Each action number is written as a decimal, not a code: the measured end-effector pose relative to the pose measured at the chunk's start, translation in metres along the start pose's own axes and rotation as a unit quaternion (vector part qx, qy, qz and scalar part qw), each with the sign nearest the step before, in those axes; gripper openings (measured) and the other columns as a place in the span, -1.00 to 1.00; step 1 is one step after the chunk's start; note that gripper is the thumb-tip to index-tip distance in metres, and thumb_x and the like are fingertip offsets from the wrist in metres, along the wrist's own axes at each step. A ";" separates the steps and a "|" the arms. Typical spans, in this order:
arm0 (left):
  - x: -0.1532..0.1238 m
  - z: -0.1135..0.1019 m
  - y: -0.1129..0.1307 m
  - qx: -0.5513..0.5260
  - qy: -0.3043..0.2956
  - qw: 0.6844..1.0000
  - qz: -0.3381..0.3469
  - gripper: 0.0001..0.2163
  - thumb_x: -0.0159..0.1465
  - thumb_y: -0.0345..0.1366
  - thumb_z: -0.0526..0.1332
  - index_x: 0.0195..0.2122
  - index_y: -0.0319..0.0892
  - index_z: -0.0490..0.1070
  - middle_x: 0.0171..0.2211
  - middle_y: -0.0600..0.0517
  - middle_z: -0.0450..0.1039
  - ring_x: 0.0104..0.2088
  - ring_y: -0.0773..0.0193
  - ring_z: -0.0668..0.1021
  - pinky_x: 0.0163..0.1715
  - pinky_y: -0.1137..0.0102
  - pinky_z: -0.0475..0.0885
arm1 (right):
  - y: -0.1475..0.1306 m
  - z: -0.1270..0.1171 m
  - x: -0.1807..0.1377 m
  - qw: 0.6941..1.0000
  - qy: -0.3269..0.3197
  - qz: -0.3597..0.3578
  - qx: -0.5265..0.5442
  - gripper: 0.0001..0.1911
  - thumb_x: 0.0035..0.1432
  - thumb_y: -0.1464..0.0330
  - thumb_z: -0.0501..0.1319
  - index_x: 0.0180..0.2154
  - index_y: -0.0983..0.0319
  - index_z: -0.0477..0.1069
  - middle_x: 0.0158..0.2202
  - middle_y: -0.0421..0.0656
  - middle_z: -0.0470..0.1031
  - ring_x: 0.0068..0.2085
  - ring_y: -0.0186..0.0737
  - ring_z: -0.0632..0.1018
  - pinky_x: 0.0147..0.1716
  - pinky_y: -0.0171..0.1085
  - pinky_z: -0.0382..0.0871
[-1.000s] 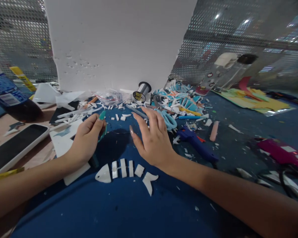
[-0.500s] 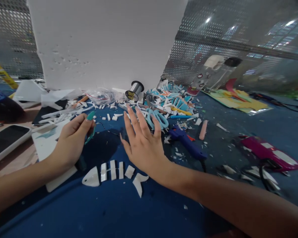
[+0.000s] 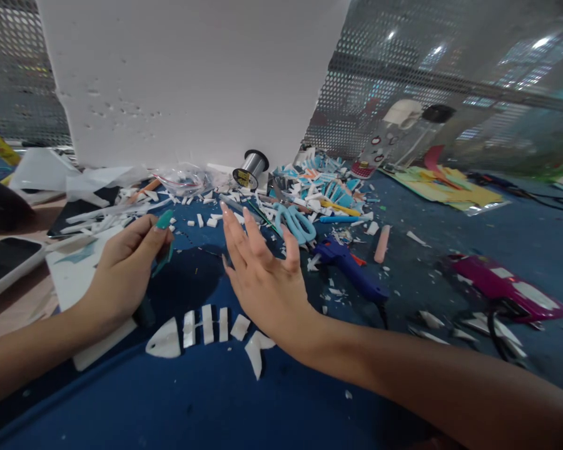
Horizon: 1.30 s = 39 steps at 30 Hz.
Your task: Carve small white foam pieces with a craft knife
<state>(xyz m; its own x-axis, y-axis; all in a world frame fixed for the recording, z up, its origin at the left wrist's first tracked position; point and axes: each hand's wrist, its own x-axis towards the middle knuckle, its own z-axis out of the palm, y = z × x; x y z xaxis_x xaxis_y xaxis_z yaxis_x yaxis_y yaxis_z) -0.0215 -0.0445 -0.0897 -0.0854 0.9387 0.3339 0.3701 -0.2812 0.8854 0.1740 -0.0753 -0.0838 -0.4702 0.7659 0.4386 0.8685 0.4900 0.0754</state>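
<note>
My left hand (image 3: 129, 262) is raised at the left with its fingers curled into a pinch. Teal shows at its thumb and fingertips; whether that is long nails or a held piece I cannot tell. A dark bluish shape (image 3: 144, 312) shows below the palm. My right hand (image 3: 269, 281) hovers palm down, fingers apart, beside light blue scissors (image 3: 296, 224). In front of both hands lie white foam fish-skeleton pieces: a pointed head (image 3: 165, 340) with an eye hole, several rib strips (image 3: 207, 325), a small square (image 3: 240, 327) and a forked tail (image 3: 254, 355) partly beside my right wrist.
A blue glue gun (image 3: 354, 269) and a magenta device (image 3: 507, 284) lie to the right. Behind are a wire spool (image 3: 251, 170), heaped white and blue scraps (image 3: 331, 184) and a tall white foam board (image 3: 192, 81). A phone (image 3: 9, 265) lies left; clear bottles (image 3: 380, 140) stand behind.
My right hand has shifted left and tilted, its fingers bending more. The left hand keeps its pinch. The whole view has slid slightly, so things appear a little further left.
</note>
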 end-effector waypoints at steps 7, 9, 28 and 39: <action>-0.009 -0.001 0.018 0.066 -0.018 0.997 0.037 -0.76 0.29 -0.27 0.04 -0.54 -0.15 0.24 -0.64 0.14 0.16 -0.62 0.45 0.22 -0.65 0.50 0.13 | 0.000 -0.002 0.001 1.000 0.006 -0.013 0.006 -0.33 0.26 0.50 -0.03 0.32 0.07 -0.22 0.34 -0.21 -0.05 0.33 -0.02 0.02 0.25 0.18 -0.01; -0.010 -0.001 0.018 0.083 -0.027 0.994 0.060 -0.76 0.29 -0.26 0.03 -0.52 -0.15 0.24 -0.64 0.15 0.17 -0.63 0.45 0.22 -0.65 0.51 0.13 | -0.001 -0.003 0.001 1.000 0.007 -0.016 0.006 -0.34 0.26 0.52 -0.05 0.32 0.08 -0.21 0.34 -0.21 -0.05 0.33 -0.03 0.02 0.25 0.19 0.00; -0.010 -0.001 0.014 0.242 -0.033 0.903 0.354 -0.86 0.19 -0.50 0.13 -0.43 -0.13 0.22 -0.39 0.05 0.25 -0.37 0.28 0.31 -0.28 0.27 0.17 | -0.003 0.000 0.001 0.999 -0.035 0.002 0.025 -0.21 0.13 0.69 -0.17 0.30 0.00 -0.16 0.33 -0.25 -0.05 0.20 -0.08 0.28 0.04 0.11 0.33; -0.029 0.005 0.018 0.222 -0.084 0.886 0.399 -0.76 0.21 -0.49 0.05 -0.45 0.01 0.38 -0.11 0.08 0.52 0.15 0.14 0.33 0.15 0.08 0.17 | -0.008 0.017 -0.003 0.996 -0.050 0.008 0.069 -0.31 0.14 0.66 -0.21 0.13 -0.10 0.18 0.18 -0.36 0.32 0.20 -0.23 0.30 0.03 -0.01 0.34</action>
<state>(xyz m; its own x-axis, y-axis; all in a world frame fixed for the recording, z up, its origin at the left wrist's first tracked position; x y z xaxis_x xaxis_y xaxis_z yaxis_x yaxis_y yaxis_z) -0.0075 -0.0755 -0.0853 0.4920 0.5024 0.7110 0.5806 -0.7979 0.1621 0.1661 -0.0741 -0.1009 -0.4760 0.8080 0.3472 0.8493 0.5249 -0.0571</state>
